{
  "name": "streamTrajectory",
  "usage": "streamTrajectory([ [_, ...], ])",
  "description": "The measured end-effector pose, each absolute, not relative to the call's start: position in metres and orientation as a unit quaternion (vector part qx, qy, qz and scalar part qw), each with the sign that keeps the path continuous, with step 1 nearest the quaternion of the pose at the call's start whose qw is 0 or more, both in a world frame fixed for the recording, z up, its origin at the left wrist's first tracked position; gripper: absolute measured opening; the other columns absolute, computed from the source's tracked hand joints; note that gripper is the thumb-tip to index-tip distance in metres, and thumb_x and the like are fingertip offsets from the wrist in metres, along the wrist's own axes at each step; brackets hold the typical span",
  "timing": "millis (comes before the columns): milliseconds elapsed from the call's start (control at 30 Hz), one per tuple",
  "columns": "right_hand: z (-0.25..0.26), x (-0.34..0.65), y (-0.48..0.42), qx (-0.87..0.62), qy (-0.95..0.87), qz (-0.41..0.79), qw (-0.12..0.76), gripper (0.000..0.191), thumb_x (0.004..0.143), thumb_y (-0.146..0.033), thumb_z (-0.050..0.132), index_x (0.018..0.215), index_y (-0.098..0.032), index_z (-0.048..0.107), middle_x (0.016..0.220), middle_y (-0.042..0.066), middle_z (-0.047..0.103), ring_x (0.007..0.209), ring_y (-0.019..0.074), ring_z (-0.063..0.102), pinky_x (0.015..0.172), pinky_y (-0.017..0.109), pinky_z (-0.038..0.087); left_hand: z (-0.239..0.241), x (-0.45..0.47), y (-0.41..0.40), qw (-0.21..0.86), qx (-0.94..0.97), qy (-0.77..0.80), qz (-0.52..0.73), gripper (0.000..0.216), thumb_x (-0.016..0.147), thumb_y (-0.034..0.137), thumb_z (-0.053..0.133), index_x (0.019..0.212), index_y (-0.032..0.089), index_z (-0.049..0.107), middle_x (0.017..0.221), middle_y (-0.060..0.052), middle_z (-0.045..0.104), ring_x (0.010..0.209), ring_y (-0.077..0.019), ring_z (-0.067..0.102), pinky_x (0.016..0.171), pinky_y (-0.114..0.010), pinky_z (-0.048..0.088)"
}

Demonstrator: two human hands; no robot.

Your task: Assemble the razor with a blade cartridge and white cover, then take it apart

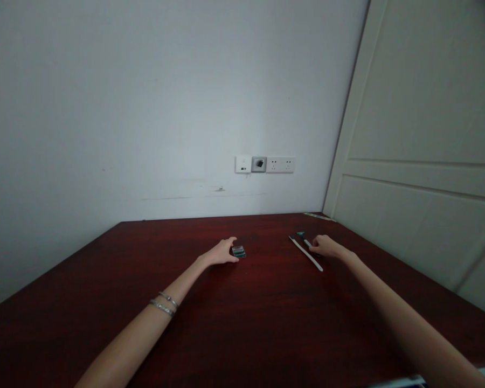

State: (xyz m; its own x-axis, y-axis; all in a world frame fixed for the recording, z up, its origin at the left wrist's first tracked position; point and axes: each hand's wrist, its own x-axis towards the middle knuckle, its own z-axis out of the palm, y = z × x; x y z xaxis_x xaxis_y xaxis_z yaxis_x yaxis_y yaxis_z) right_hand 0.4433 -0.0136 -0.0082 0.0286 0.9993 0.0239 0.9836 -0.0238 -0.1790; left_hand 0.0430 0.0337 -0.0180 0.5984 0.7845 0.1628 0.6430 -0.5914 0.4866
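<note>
On the dark red table (pixel 234 323), my left hand (pixel 220 253) is spread, thumb and fingers apart on either side of a small clear case (pixel 238 251) with teal and dark contents. I cannot tell whether the fingertips touch it. Over on the right, my right hand (pixel 325 246) has its fingers closed on the handle of a razor (pixel 306 242), whose teal T-shaped head points away from me. Just left of that lies a long, thin white stick (pixel 307 254) with a dark far end, apart from both hands.
A white wall (pixel 165 108) with a row of sockets (pixel 281 164) rises behind the table. A pale panelled door (pixel 420 134) borders the right side. A thin flat strip (pixel 319 216) lies at the far right corner. A pale-edged object (pixel 400 382) shows at the bottom right.
</note>
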Motion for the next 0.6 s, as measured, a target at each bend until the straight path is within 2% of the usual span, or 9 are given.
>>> streamTrajectory([
  [267,-0.0099,0.4444,-0.0076,-0.717,-0.689,0.077,0.071,0.021,0.07,-0.029,0.055,0.061,-0.013,0.064,0.07,0.01,0.067,0.065,0.0178,0.061,0.054,0.023,0.038,-0.0168,0.042,0.031,0.208,0.872,0.396,0.201,0.073,0.063,0.031,0.065,0.129,0.014,0.038,0.107,-0.01,0.061,0.098,-0.0237,0.057,0.085,-0.032,0.041],
  [600,-0.0124,0.4473,-0.0072,-0.724,-0.679,0.084,0.087,0.027,0.071,-0.037,0.06,0.057,-0.014,0.061,0.068,0.01,0.066,0.063,0.0188,0.061,0.054,0.024,0.039,-0.0176,0.043,0.0303,0.214,0.866,0.393,0.222,0.066,0.062,0.027,0.065,0.123,0.014,0.044,0.102,-0.008,0.063,0.096,-0.0229,0.058,0.085,-0.032,0.042],
])
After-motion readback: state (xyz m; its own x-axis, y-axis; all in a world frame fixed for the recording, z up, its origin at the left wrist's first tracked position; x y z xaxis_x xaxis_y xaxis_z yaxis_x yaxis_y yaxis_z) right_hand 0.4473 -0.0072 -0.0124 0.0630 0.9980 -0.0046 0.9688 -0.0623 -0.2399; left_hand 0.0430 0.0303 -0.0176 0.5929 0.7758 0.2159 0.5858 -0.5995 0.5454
